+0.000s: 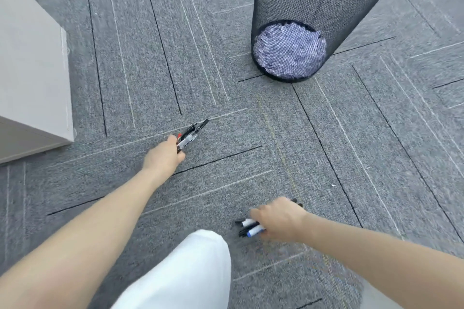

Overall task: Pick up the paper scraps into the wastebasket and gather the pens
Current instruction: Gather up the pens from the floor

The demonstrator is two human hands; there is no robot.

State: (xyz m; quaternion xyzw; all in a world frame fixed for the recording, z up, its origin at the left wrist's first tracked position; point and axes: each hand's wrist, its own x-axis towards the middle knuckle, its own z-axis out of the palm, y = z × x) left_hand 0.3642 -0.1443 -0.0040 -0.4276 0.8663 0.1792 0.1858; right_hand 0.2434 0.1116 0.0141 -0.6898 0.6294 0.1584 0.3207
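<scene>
My left hand [164, 155] is closed around a small bundle of pens [192, 133], black and red tipped, that sticks out up and to the right just above the grey carpet. Lower right, my right hand [281, 221] grips a second bunch of markers [251, 227], white barrels with black and blue caps, low over the floor. A black mesh wastebasket [313, 2] stands at the top right. White crumpled paper scraps [290, 50] show through its mesh at the bottom.
A pale grey cabinet [30, 70] fills the left edge. My knee in white trousers [185, 271] is at the bottom middle. A tiny white speck [333, 185] lies on the grey carpet [251, 133] to the right.
</scene>
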